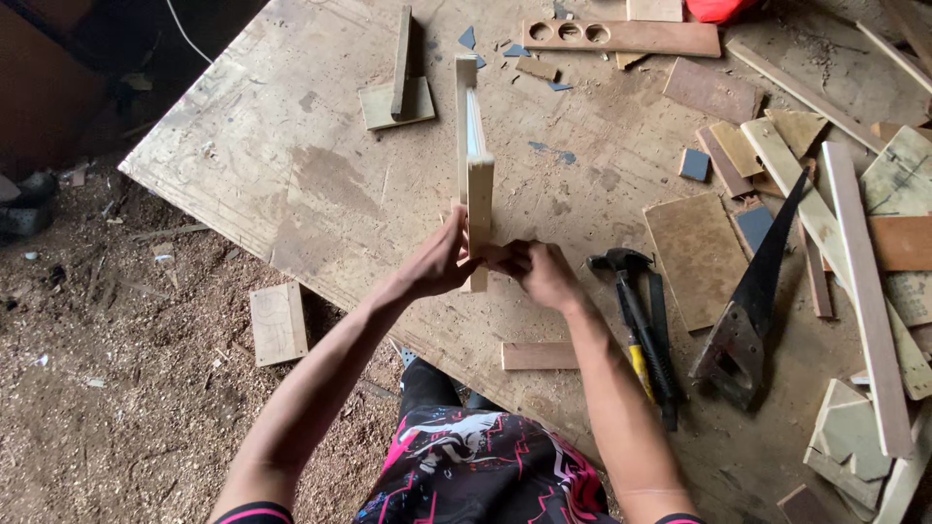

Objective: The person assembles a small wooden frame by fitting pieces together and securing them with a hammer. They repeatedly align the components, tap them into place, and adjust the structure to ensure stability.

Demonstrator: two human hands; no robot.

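Now, held piece: we grip a pale, narrow wooden frame of thin strips (475,175) standing on edge.
Left hand (439,264): fingers closed on its near end.
Right hand (540,272): fingers curled shut against the same end.
Handling: probably light, stiff, joints likely weak; hold near the corner.
Beyond the right fingers: black-headed hammer (636,311).

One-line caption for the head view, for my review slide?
Both hands, left hand and right hand, grip a wooden frame piece upright on the workbench, beside a hammer and handsaw.
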